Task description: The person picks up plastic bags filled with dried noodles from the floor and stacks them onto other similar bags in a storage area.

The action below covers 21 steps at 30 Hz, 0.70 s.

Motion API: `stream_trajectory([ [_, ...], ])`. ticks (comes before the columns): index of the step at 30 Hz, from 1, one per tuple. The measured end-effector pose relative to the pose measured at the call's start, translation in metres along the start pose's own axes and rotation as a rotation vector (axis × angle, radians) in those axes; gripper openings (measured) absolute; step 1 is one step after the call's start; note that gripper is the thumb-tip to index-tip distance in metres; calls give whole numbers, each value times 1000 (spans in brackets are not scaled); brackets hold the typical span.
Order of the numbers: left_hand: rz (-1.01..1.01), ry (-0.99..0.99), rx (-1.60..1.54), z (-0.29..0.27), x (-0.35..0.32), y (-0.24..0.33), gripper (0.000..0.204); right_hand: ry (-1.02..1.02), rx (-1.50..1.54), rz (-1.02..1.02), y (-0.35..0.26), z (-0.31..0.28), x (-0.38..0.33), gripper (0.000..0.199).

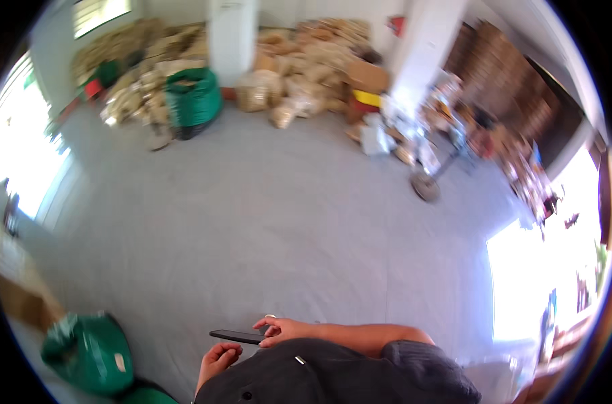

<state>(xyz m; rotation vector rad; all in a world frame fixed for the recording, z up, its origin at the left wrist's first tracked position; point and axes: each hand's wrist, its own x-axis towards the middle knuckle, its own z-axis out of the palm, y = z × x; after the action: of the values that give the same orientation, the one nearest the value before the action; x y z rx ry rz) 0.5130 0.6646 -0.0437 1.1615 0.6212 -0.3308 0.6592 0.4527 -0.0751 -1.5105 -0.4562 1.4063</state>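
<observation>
At the lower edge, in front of my dark shirt, a thin black phone (233, 335) shows nearly edge-on. My right hand (279, 330) grips its right end between thumb and fingers, the forearm reaching across from the right. Something small and pale shows at a finger of this hand, too blurred to name. Just below the phone's left part is my left hand (219, 357), its fingers curled in. It seems apart from the phone, and I see nothing in it.
Green sacks (93, 353) stand at the lower left, another green sack (192, 99) farther off. Bagged goods (312, 67) are heaped along the back wall by white pillars (232, 44). A round-based stand (425, 188), cartons (368, 75) and clutter line the right side.
</observation>
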Motion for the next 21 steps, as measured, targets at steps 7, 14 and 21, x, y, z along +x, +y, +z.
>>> stream_trajectory([
  [7,-157,-222,184,19,89,45,29,249,139,-77,-13,-41,16,60],
  [14,-197,-466,186,5,149,129,36,565,-55,-166,-67,-41,44,64],
  [21,-195,-513,142,-83,223,182,38,796,-358,-214,-144,-29,124,67],
])
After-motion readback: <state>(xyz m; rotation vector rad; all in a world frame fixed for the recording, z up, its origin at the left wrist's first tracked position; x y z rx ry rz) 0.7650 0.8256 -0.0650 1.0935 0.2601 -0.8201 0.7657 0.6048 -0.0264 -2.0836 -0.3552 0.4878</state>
